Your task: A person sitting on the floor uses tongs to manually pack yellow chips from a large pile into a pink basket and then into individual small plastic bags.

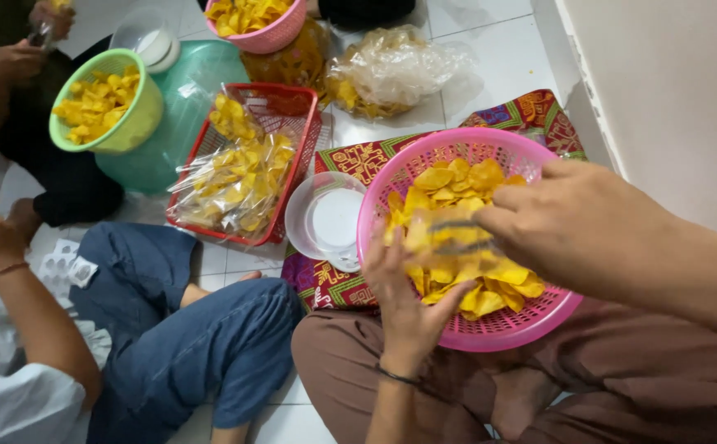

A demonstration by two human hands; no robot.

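- A pink basket (531, 325) full of yellow chips (465, 185) is held on the lap of the person, above brown trousers (342, 362).
- The left hand (404, 300) is placed in the basket with fingers spread, and a small clear bag (445, 234) seems to be kept open by it; the picture is blurred there.
- The right hand (556, 218) is brought over the bag with fingertips pressed together, pinching what looks like a few chips; it cannot be told exactly.
- Several filled clear bags (239, 177) are already laid in a red basket (305, 107) on the tiled floor, so part of the packing appears done.
- Many chips are still loose in the pink basket, so much is judged to remain.
- A green bowl (141, 115) of chips is held by another person nearby.
- A round clear lid (326, 218) lies just beside the pink basket.
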